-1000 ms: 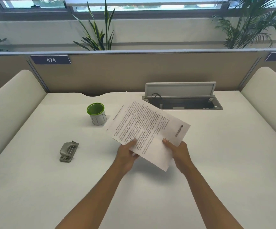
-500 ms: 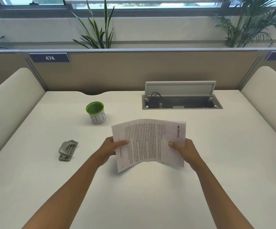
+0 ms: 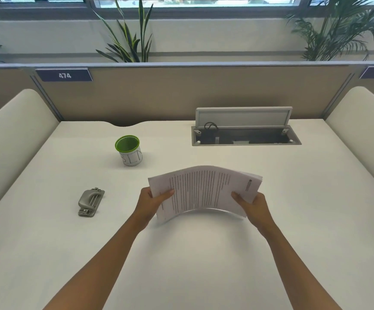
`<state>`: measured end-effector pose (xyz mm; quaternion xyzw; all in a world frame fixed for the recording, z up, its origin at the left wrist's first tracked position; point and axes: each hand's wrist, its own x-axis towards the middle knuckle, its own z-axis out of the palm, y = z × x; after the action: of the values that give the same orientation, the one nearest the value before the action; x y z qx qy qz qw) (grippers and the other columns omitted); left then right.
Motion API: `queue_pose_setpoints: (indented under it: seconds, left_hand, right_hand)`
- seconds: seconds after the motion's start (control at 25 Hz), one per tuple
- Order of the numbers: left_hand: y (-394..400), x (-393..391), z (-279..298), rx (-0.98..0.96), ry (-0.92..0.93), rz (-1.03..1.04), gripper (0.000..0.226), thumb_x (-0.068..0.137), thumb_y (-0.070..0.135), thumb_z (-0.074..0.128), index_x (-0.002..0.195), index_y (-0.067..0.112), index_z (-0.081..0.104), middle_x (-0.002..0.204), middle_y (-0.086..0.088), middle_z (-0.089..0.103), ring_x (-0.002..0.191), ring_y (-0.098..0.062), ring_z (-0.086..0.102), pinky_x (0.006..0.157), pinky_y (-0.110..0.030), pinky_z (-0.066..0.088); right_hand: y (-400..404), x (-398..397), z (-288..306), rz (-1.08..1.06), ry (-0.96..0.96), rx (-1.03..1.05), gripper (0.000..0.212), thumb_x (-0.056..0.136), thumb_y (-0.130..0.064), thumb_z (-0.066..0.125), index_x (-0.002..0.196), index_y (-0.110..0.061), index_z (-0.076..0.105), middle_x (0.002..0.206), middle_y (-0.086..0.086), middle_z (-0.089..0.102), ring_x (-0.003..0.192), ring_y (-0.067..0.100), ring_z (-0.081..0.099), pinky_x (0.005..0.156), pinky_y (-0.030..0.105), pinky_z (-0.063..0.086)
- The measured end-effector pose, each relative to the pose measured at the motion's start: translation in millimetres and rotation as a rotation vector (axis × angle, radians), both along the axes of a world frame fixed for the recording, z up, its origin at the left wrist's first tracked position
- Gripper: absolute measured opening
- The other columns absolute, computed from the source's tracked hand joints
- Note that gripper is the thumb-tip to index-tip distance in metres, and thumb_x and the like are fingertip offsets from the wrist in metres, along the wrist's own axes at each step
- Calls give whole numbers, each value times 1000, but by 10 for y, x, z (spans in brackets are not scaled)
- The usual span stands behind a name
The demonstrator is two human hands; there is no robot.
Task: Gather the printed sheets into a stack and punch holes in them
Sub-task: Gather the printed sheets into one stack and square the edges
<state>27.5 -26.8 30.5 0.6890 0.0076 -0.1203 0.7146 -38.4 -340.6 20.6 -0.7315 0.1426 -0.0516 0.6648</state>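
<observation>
Now sheets (image 3: 204,193) arched higher, squared between both hands, lower than before

White desk (image 3: 204,265) with grey hole punch (image 3: 91,203), green-rimmed cup (image 3: 129,150), open cable tray (image 3: 246,136).

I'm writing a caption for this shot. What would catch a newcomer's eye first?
First, the printed sheets, bowed upward at mid-desk, gripped at one end by the left hand and at the other by the right hand. Next, the green-rimmed cup behind them to the left, and the grey hole punch lying untouched near the left edge.
</observation>
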Motion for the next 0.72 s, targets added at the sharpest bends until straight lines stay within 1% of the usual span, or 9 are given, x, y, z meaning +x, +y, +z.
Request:
queue_pose_setpoints:
  seconds: [0.08,0.12,0.24,0.36,0.52,0.64,0.72]
  left_hand:
    - [4,-61,-74,1,28,2,16,84,16,81,93,28,82,103,2,81,96,-14,75,74,-21,58]
    - [-2,-74,-85,-4,30,4,17,85,13,80,94,28,82,104,2,81,96,-13,75,73,-19,57]
    - [6,-42,-59,-21,13,23,19,84,12,80,94,27,81,103,2,81,93,-10,76,73,-19,58]
    - [53,-32,-96,-3,31,8,16,85,14,80,95,26,80,103,3,81,96,-13,75,72,-18,58]
    - [76,-71,-145,3,47,6,22,85,15,80,106,23,77,107,4,80,103,-16,74,75,-17,57]
    - [68,-78,-110,-8,0,-34,34,79,21,84,111,26,75,112,3,78,103,-11,73,79,-20,58]
    - [39,-108,-127,25,9,-60,35,80,19,84,112,29,73,113,7,78,103,-8,73,82,-20,57]
  right_hand:
    - [20,-53,-101,19,29,-10,13,93,-24,71,106,-25,72,107,-4,77,99,15,71,84,30,56]
    - [25,-67,-117,15,35,-9,13,94,-24,71,106,-27,72,107,-5,77,99,13,71,84,28,55]
    - [11,-55,-75,6,39,3,11,92,-26,73,101,-32,72,99,-15,79,91,0,73,73,17,56]
    - [-5,-51,-56,36,59,-20,10,92,-28,72,100,-33,72,94,-21,78,87,-5,72,67,11,55]
    - [-22,-54,-71,64,73,-35,11,93,-25,72,100,-33,72,95,-20,78,88,-6,71,70,9,54]
    - [-50,-49,-79,85,72,-36,12,93,-25,72,102,-33,72,98,-21,78,89,-5,72,71,10,54]
    - [-58,-65,-133,105,92,-40,13,93,-25,72,105,-31,72,100,-17,78,91,-3,72,70,12,55]
